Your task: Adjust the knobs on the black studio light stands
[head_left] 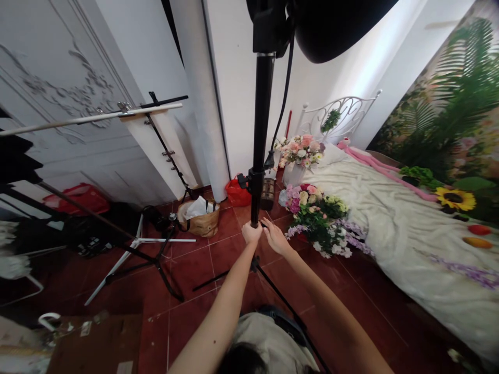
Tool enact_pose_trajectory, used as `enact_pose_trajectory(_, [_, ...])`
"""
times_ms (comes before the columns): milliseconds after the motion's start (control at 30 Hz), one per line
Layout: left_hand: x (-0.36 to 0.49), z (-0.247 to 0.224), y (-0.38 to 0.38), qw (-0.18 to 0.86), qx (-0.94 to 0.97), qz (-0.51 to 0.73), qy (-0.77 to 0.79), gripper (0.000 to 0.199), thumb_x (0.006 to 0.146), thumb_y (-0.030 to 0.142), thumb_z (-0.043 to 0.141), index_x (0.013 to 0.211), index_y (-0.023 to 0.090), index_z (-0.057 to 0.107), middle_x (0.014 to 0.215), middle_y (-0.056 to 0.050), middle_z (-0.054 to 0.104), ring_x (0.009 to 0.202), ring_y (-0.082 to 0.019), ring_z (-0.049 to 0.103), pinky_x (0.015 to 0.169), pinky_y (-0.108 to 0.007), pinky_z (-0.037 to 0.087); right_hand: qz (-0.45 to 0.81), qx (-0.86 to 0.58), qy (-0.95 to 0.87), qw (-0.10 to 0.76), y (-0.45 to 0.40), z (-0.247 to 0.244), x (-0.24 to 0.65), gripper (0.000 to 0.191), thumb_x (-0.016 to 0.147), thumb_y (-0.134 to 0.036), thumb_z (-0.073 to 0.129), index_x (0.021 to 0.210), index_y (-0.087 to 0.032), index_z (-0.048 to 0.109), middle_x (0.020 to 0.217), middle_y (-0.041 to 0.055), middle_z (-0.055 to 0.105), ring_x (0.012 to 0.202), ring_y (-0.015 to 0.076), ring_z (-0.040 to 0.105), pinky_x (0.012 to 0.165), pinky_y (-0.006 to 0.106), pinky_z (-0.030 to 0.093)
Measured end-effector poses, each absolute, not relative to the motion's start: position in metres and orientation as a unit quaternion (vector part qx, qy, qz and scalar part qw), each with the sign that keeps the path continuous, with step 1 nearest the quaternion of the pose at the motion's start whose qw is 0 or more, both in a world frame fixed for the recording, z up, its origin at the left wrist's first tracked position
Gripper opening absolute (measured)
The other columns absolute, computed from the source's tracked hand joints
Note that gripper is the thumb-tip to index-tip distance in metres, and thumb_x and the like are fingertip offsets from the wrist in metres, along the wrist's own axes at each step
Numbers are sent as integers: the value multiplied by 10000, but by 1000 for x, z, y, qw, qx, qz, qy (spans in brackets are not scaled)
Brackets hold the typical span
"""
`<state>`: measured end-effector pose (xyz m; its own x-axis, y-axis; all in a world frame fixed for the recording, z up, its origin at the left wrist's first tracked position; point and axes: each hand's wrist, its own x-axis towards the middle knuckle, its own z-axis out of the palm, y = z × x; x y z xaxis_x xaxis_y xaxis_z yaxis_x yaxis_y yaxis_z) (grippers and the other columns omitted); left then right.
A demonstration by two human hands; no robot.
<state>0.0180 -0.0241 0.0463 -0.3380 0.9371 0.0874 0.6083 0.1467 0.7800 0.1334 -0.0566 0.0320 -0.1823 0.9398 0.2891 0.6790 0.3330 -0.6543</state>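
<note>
A black light stand (263, 104) rises upright right in front of me, with a large dark lamp head (339, 26) at its top, partly cut off by the frame. My left hand (251, 232) is wrapped around the lower part of its pole. Beside it, my right hand (275, 237) reaches to the pole's right side, fingers bent at a small dark knob that they mostly hide. Higher up sits a black clamp collar (255, 181) with a knob. A dark cable (287, 88) hangs from the lamp along the pole, ending in a plug (269, 160).
At right, a bed with a cream cover (390, 208) holds artificial flowers; bouquets (312, 208) stand beside it. Left are a backdrop stand (163, 265), a woven bag (202, 221) and a cardboard box (101, 343). A red bag (237, 193) lies behind the pole; stand legs spread across red tiles.
</note>
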Motion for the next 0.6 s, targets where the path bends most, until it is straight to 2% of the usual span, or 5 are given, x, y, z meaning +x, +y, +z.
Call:
enact_pose_trajectory(100, [17,39,-22,210,549,372,719,303,753,376,530,770,142,721,754,-163,703,726,-237,674,619,-256,439,236,-535,-718,377,-49,29,138,451,941,-265,246,1379,-175,308,1250,115,571,1193,174,503,1019,411,366])
enact_pose_trajectory(200, [15,33,-22,206,561,367,713,328,765,394,508,775,142,719,758,-161,703,709,-235,671,602,-256,430,250,-518,-724,381,-45,32,144,468,889,-171,280,1355,-177,324,1217,99,592,1169,164,518,1010,388,371])
enact_pose_trajectory(333, [15,28,-21,197,560,369,715,343,766,408,507,778,138,717,750,-166,700,704,-237,670,579,-251,416,193,-518,-777,302,-44,47,146,574,743,-120,478,1307,-168,385,1226,101,578,1161,221,498,993,398,359])
enact_pose_trajectory(500, [14,28,-22,203,563,357,717,348,770,409,507,794,132,715,751,-159,702,708,-234,671,577,-249,418,106,-591,-781,171,-35,61,136,419,760,-64,472,1169,-143,513,1113,150,607,1048,241,543,910,343,385])
enact_pose_trajectory(600, [14,30,-23,207,567,347,718,338,774,400,512,806,132,715,766,-155,704,725,-226,674,596,-245,428,133,-599,-779,130,-18,66,137,396,774,-89,498,1163,-157,528,1075,126,632,1010,216,580,851,284,414])
